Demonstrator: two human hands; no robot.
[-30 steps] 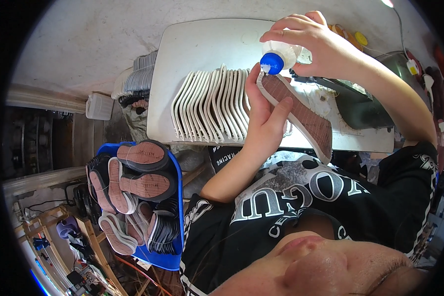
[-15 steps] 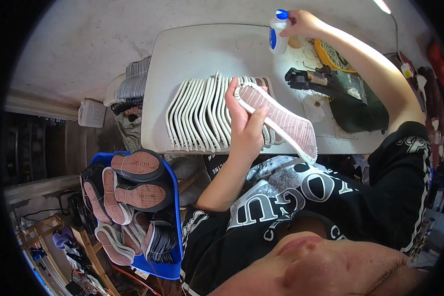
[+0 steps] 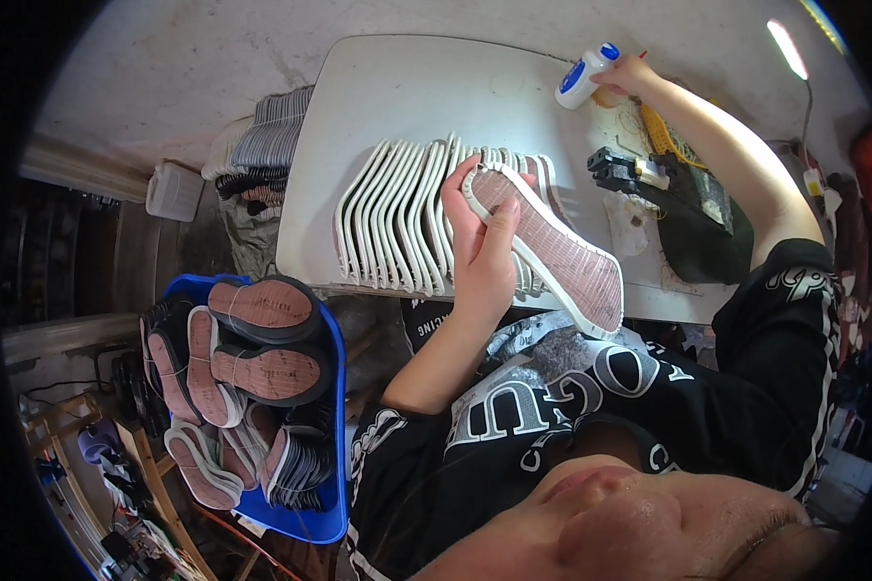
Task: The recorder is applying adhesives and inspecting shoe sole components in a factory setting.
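Note:
My left hand is closed around the heel end of a shoe sole with a pinkish-brown, line-marked face and a white rim. Its thumb presses on the face while the wider end points down toward my shirt. At the far right of the table, my right hand grips a white bottle with a blue cap and blue label; the bottle leans to the right. A thin red tip shows behind the right hand, too small to identify. Just behind the held sole, a row of similar white-rimmed soles stands on edge.
A black clamp-like tool and a yellow basket are on the right of the white table. Left of my body, a blue crate holds several bundled soles. More grey soles are stacked beyond the table's left edge.
The bottle has gone from upright to leaning, with my right hand still on it. My left hand keeps the sole in nearly the same place. The view has shifted slightly.

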